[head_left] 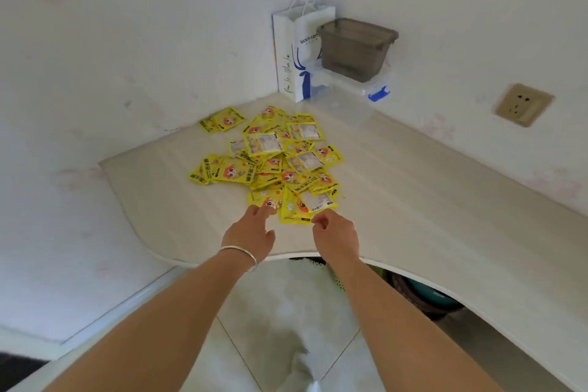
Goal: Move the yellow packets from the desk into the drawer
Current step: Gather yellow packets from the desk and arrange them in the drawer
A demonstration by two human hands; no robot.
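A loose heap of several yellow packets (273, 156) lies spread over the pale corner desk (413, 188), with two more packets (222, 119) apart at the back left. My left hand (251, 232), a silver bangle on its wrist, reaches to the near edge of the heap, and its fingertips touch a packet (265, 199). My right hand (335, 237) sits at the heap's front, fingers curled, pinching the near edge of a packet (296, 213). No drawer is in view.
In the far corner stand a white paper bag (296, 54), a grey lidded box (356, 48) and a clear container (346, 95) beneath it. A wall socket (523, 105) is on the right wall. The desk's curved front edge runs just under my wrists. Tiled floor lies below.
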